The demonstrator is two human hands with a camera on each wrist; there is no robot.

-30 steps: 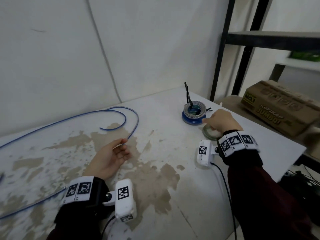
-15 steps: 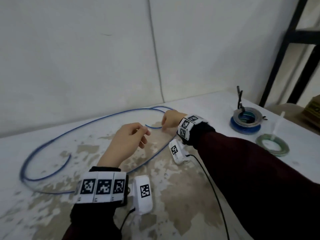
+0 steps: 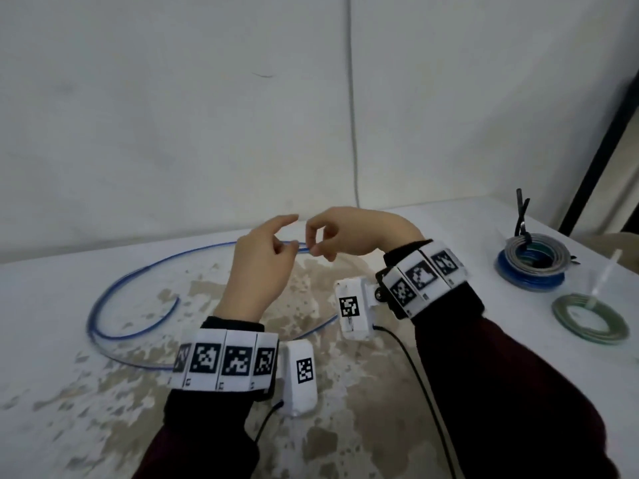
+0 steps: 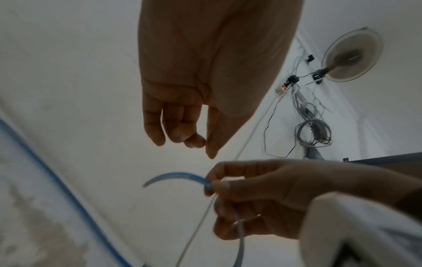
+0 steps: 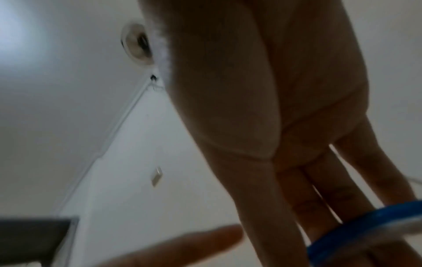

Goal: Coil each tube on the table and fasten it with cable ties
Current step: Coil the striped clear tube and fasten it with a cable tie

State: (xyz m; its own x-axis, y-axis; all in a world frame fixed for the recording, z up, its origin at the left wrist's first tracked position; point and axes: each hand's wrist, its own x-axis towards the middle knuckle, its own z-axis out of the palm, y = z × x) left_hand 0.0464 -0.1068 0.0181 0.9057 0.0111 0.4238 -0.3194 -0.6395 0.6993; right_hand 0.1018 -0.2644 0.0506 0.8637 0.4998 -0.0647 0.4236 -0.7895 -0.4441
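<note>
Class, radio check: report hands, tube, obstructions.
Right hand pinches blue tube end. Left hand open, empty, beside it. Tube uncoiled on table. Nothing in the way.

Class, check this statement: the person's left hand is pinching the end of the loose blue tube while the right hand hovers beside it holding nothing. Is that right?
Not quite: the hands are swapped. The right hand pinches the loose blue tube near its end, while the left hand hovers beside it holding nothing. The left wrist view shows this most clearly.

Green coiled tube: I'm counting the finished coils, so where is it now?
In the head view the green coiled tube lies flat at the table's right side, just nearer than the stacked blue and grey coils, right of the right hand.
</note>
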